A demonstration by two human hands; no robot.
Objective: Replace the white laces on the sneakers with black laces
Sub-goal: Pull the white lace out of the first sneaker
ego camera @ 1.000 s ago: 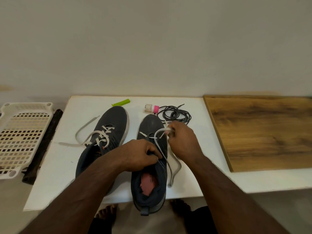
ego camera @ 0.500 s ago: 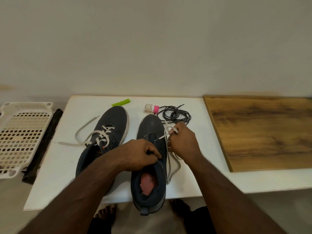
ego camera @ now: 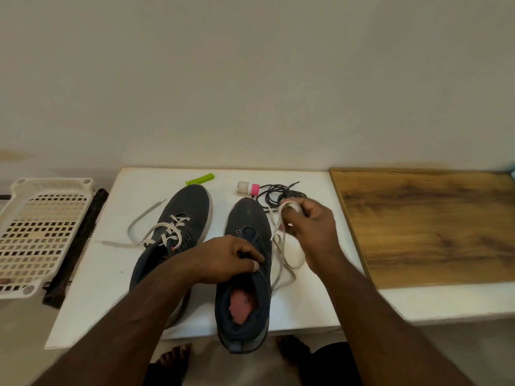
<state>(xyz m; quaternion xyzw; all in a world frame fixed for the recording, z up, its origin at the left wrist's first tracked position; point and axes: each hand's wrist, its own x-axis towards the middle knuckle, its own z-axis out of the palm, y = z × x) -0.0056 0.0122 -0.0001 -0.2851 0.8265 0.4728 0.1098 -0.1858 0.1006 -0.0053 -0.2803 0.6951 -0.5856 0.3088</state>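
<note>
Head-camera view showed the left hand (ego camera: pixel 231 257) curled on the tongue of the dark grey unlaced sneaker (ego camera: pixel 246 271), pinning it to the white table (ego camera: pixel 111 274). The right hand (ego camera: pixel 309 227) gripped the loose white flat lace (ego camera: pixel 281 246), apparently free of the eyelets. Coiled black laces (ego camera: pixel 278 195) lay just beyond; the second dark grey sneaker (ego camera: pixel 181 227) kept its white lace.

plain off-white wall (ego camera: pixel 250 79) behind a white table (ego camera: pixel 92 274), wood board (ego camera: pixel 432 232) sitting on its right side, and a plastic perforated rack (ego camera: pixel 36 232) off to the left, pretty soft even lighting
</note>
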